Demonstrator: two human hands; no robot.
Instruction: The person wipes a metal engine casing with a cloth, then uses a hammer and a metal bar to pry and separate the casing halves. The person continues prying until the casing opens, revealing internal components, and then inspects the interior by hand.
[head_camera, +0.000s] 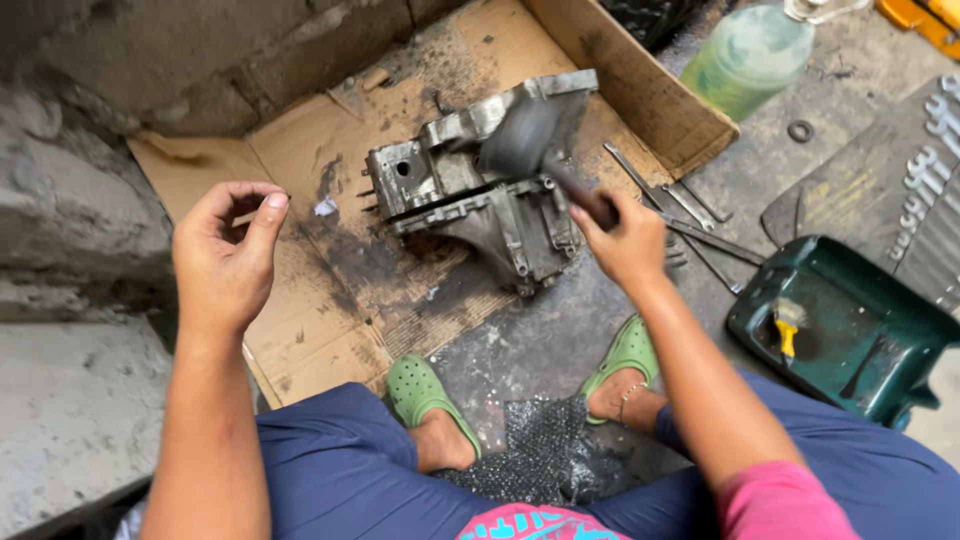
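The concrete floor (560, 340) is dark and stained with oil; a flattened cardboard box (310, 320) lies on it, and a metal engine casing (470, 200) rests on the cardboard; beside it on the floor lie some wrenches (700, 225), a green plastic tray (850, 330), a green bottle (745, 55) and a small ring (800, 131).

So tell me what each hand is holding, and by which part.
The right hand grips a hammer by the lower end of its handle, head blurred over the metal engine casing. The left hand holds nothing, fingers loosely curled.
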